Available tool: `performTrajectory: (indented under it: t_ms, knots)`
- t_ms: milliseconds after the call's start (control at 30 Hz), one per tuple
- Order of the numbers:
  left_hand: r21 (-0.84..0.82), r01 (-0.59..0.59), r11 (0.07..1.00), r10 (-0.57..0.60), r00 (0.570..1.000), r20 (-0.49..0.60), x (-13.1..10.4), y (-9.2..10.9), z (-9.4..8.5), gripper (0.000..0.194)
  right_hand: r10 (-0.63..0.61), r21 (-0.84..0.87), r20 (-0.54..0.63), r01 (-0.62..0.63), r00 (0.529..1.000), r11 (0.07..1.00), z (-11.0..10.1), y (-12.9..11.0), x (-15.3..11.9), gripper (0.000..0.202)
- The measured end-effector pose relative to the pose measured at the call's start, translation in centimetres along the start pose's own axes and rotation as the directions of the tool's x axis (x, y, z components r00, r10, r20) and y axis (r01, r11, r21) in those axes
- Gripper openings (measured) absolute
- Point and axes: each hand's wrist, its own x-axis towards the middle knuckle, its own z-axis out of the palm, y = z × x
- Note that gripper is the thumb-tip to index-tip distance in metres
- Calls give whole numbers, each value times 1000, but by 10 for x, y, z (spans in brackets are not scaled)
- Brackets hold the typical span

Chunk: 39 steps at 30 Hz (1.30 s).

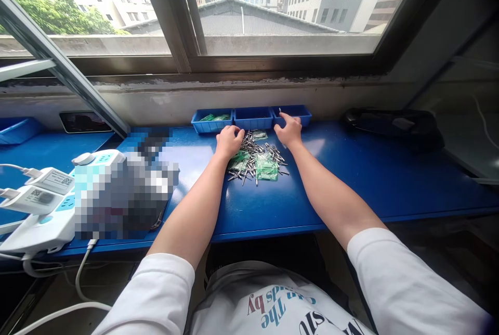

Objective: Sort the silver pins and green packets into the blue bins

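A pile of small metal rods (246, 168) lies mid-table, mixed with small green-tinted plastic packets (267, 169). At the pile's upper left edge is my left hand (229, 142), its fingers curled together by the rods; what they hold, if anything, is hidden. My right hand (290, 131) reaches to the front of the right blue bin (304, 115), pinching a small shiny metal rod (279, 110) at its fingertips, over the bin. Beside it stands the middle blue bin (253, 123), its inside dark. Green packets (214, 117) lie in the left blue bin (210, 127).
A white power strip (39, 228) with plugged-in chargers and cables sits at left, next to a blurred-out area. A phone (86, 121) leans by the wall. At right lies a black bag (393, 127). A metal frame bar (89, 93) slants down at left, below the window.
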Motion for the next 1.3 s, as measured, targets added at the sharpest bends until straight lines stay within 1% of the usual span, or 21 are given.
performTrajectory:
  t_ms: [67,133,233,333,400,467,500,533,567,600,667,733,800,933,1033,1133,1200,1300]
  knots:
    - [4,4,1000,-4,1000,18,0,0,0,25,3,-89,17,-2,1000,996,1,7,2,56]
    - [10,1,1000,-1,999,38,0,-1,1,24,6,-137,37,-1,999,991,3,13,4,60]
    - [21,-1,1000,-1,998,69,0,-2,2,25,26,-184,79,-11,997,983,6,20,6,66]
    - [31,3,1000,-6,995,96,0,-3,3,27,27,-203,104,-6,994,979,7,19,5,70]
    - [33,-2,999,-2,994,113,0,-3,2,28,-7,-181,75,20,997,983,7,13,4,66]
    - [31,-7,999,3,992,129,-1,-2,1,29,-76,-127,48,82,996,989,7,6,1,53]
    - [32,-7,999,2,991,134,-1,-1,1,29,-126,-85,57,130,990,988,7,2,0,44]
    - [35,-6,999,1,991,136,-2,-1,1,29,-186,-35,96,190,978,981,7,-2,-2,35]
    - [39,-6,999,0,991,135,-2,-1,1,28,-252,20,155,252,955,967,7,-6,-4,27]
    - [44,-7,999,2,991,133,-2,-2,2,28,-316,76,226,306,922,949,8,-9,-7,22]
    - [52,-15,999,8,992,128,-2,-3,4,27,-396,159,366,363,842,918,11,-15,-12,19]
    - [54,-19,998,12,992,125,-2,-4,5,26,-415,176,459,377,786,909,15,-19,-16,21]
    - [57,-19,998,12,992,124,-1,-5,6,26,-407,157,503,383,762,911,19,-22,-19,19]
    - [65,-28,998,19,991,135,-1,-5,6,25,-406,142,502,390,764,910,24,-25,-22,11]
    - [67,-30,997,20,990,141,-1,-5,6,25,-428,184,478,389,767,903,26,-25,-23,7]
    - [68,-34,997,24,989,145,-1,-6,6,26,-444,235,455,377,772,896,26,-24,-24,9]
    - [65,-35,997,25,989,144,-1,-6,6,26,-435,261,440,352,786,899,26,-24,-25,9]
    - [15,-67,998,65,993,101,-3,-3,4,24,-379,290,405,276,832,916,24,-26,-25,11]
